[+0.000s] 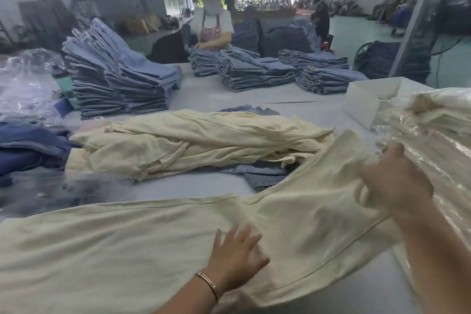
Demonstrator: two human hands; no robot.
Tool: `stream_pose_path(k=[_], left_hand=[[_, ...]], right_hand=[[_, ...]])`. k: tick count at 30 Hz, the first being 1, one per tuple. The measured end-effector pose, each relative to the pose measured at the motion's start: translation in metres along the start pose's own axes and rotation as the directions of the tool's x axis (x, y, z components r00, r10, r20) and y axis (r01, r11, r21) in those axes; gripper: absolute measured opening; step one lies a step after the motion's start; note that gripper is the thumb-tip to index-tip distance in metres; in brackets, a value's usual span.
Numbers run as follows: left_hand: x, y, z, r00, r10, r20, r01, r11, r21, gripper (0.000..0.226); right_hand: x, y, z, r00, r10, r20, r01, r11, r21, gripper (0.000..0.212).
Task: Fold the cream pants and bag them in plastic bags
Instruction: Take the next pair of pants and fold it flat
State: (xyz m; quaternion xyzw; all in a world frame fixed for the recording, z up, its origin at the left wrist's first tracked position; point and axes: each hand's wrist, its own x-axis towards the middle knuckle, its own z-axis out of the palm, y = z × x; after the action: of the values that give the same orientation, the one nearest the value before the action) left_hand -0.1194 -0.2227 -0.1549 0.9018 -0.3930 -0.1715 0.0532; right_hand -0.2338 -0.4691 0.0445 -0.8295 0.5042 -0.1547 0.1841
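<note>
1. A wide pale grey table (209, 92) is seen, its cloth surface smooth and flat.
2. A pair of cream pants (127, 242) of soft, finely ribbed fabric is spread along the near edge of the table, one leg flat toward the left, the waist end raised in folds at the right.
3. A loose heap of more cream garments (193, 140) is piled behind it, rumpled, over blue denim.
4. Folded blue jeans stacks (119, 79) are ranged at the far side.
5. Glossy, crinkled clear plastic bags (433, 145) holding cream cloth are heaped at the right.
6. The right hand (397, 186) is clenched on bunched waist fabric.
7. The left hand (235, 255), fingers spread flat, is pressed on the pants; a thin bracelet (207, 285) is worn.
</note>
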Motion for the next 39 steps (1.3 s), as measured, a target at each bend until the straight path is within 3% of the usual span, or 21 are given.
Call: stream_pose_path(k=[2, 3, 5, 6, 8, 10, 11, 13, 14, 15, 16, 18, 21, 23, 24, 26, 28, 31, 35, 37, 39], left_hand=[[-0.019, -0.034, 0.003, 1.0, -0.014, 0.027, 0.012, 0.995, 0.097, 0.059], [-0.03, -0.048, 0.003, 0.999, -0.015, 0.045, 0.012, 0.998, 0.064, 0.057], [-0.048, -0.065, -0.007, 0.999, -0.027, 0.027, 0.033, 0.965, -0.259, 0.048], [-0.056, -0.07, -0.017, 0.997, -0.075, 0.0, 0.064, 0.85, -0.522, 0.042], [-0.068, -0.085, -0.047, 0.971, -0.234, 0.046, 0.132, 0.364, -0.922, 0.048], [-0.078, -0.113, -0.071, 0.972, -0.193, 0.13, 0.112, -0.102, -0.988, 0.066], [-0.082, -0.127, -0.081, 0.982, -0.139, 0.131, 0.096, -0.234, -0.967, 0.071], [-0.091, -0.151, -0.095, 0.994, -0.053, 0.098, 0.075, -0.333, -0.94, 0.072], [-0.095, -0.16, -0.097, 0.994, -0.026, 0.103, 0.089, -0.321, -0.943, 0.066], [-0.098, -0.164, -0.095, 0.989, -0.038, 0.144, 0.132, -0.228, -0.965, 0.058], [-0.101, -0.167, -0.088, 0.975, -0.092, 0.201, 0.193, -0.09, -0.977, 0.048], [-0.103, -0.172, -0.069, 0.924, -0.295, 0.243, 0.283, 0.098, -0.954, 0.029], [-0.101, -0.178, -0.058, 0.888, -0.445, 0.118, 0.216, 0.177, -0.96, 0.027], [-0.099, -0.185, -0.065, 0.862, -0.507, 0.005, 0.15, 0.245, -0.958, 0.031], [-0.099, -0.191, -0.066, 0.849, -0.527, -0.033, 0.148, 0.298, -0.943, 0.03], [-0.1, -0.205, -0.061, 0.848, -0.526, -0.065, 0.195, 0.424, -0.884, 0.022], [-0.103, -0.213, -0.047, 0.855, -0.517, -0.043, 0.312, 0.579, -0.753, 0.01], [-0.104, -0.213, -0.024, 0.858, -0.504, -0.103, 0.382, 0.757, -0.53, 0.021], [-0.107, -0.221, -0.02, 0.83, -0.503, -0.24, 0.375, 0.823, -0.428, 0.04], [-0.113, -0.229, -0.02, 0.836, -0.489, -0.249, 0.427, 0.865, -0.265, 0.052], [-0.122, -0.241, -0.022, 0.82, -0.518, -0.242, 0.496, 0.855, -0.15, 0.055]], right_hand=[[-0.017, -0.03, 0.004, 0.985, -0.114, 0.129, 0.099, 0.988, 0.119, 0.054], [-0.029, -0.048, 0.011, 0.961, -0.203, 0.186, 0.17, 0.969, 0.178, 0.054], [-0.059, -0.084, 0.028, 0.895, -0.364, 0.257, 0.282, 0.909, 0.307, 0.053], [-0.075, -0.102, 0.038, 0.859, -0.43, 0.28, 0.306, 0.867, 0.393, 0.05], [-0.11, -0.134, 0.06, 0.788, -0.539, 0.297, 0.328, 0.777, 0.538, 0.05], [-0.144, -0.158, 0.088, 0.708, -0.638, 0.303, 0.393, 0.712, 0.582, 0.06], [-0.161, -0.165, 0.103, 0.637, -0.686, 0.352, 0.416, 0.691, 0.591, 0.065], [-0.191, -0.173, 0.132, 0.424, -0.712, 0.56, 0.365, 0.7, 0.613, 0.071], [-0.201, -0.173, 0.146, 0.32, -0.689, 0.65, 0.317, 0.725, 0.612, 0.067], [-0.206, -0.171, 0.159, 0.265, -0.663, 0.7, 0.3, 0.747, 0.593, 0.059], [-0.207, -0.167, 0.169, 0.276, -0.642, 0.715, 0.322, 0.763, 0.56, 0.049], [-0.197, -0.156, 0.186, 0.459, -0.606, 0.65, 0.349, 0.795, 0.496, 0.035], [-0.172, -0.13, 0.2, 0.784, -0.501, 0.367, 0.365, 0.85, 0.38, 0.035], [-0.159, -0.108, 0.208, 0.856, -0.48, 0.195, 0.459, 0.877, 0.142, 0.051], [-0.153, -0.098, 0.214, 0.857, -0.475, 0.202, 0.486, 0.874, -0.006, 0.058], [-0.151, -0.08, 0.229, 0.847, -0.385, 0.365, 0.476, 0.857, -0.2, 0.063], [-0.159, -0.066, 0.245, 0.81, -0.277, 0.517, 0.452, 0.856, -0.25, 0.063], [-0.166, -0.061, 0.256, 0.806, -0.243, 0.54, 0.451, 0.842, -0.294, 0.063], [-0.165, -0.07, 0.255, 0.845, -0.338, 0.415, 0.481, 0.819, -0.313, 0.065], [-0.17, -0.078, 0.258, 0.803, -0.426, 0.417, 0.556, 0.787, -0.267, 0.065], [-0.182, -0.083, 0.267, 0.717, -0.461, 0.523, 0.633, 0.744, -0.214, 0.064]])
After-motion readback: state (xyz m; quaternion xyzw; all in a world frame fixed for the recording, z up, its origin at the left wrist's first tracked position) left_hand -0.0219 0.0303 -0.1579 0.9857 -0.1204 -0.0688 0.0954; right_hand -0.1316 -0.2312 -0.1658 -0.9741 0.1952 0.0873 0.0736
